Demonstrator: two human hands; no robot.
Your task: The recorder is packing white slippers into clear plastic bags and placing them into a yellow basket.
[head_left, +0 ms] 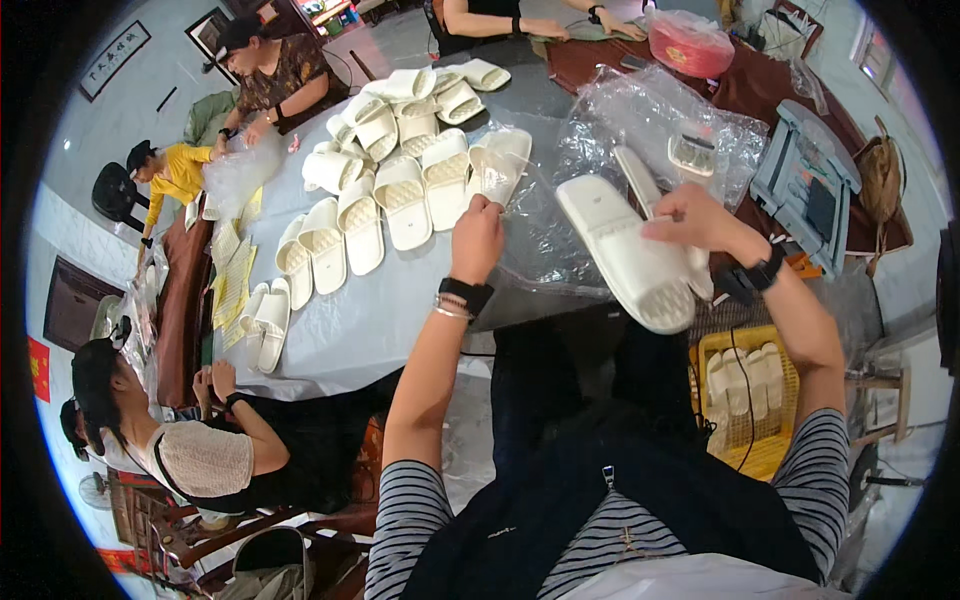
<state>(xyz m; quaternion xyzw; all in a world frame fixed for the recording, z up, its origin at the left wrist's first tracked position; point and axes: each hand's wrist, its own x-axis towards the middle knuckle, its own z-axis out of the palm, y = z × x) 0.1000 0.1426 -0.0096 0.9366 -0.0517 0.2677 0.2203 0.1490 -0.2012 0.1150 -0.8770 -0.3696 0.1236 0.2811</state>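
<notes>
Slipper (628,262), white, is held in the right hand (700,218) above the near edge of the table (380,310), its heel up and to the left, its toe toward the worker. A second slipper (637,178) shows edge-on behind it, apparently in the same grip.

Caution: the grip looks one-sided. If the thumb slackens, either slipper could slide and drop past the table edge, perhaps toward the yellow crate (790,428). Loose clear film (590,125) lies just beyond; a toe or finger could snag it and drag it along. Pulling with the left hand (478,235) could also disturb the slipper row (403,205) beside it.

Pose, right: elbow bent, forearm angled inward from the lower right, thumb over the strap, other fingers mostly hidden. Pose, left: forearm reaching up and forward, fingers closed narrowly at the lower end of a slipper (502,158) on the table. From here I cannot tell whether they pinch slipper or film.
</notes>
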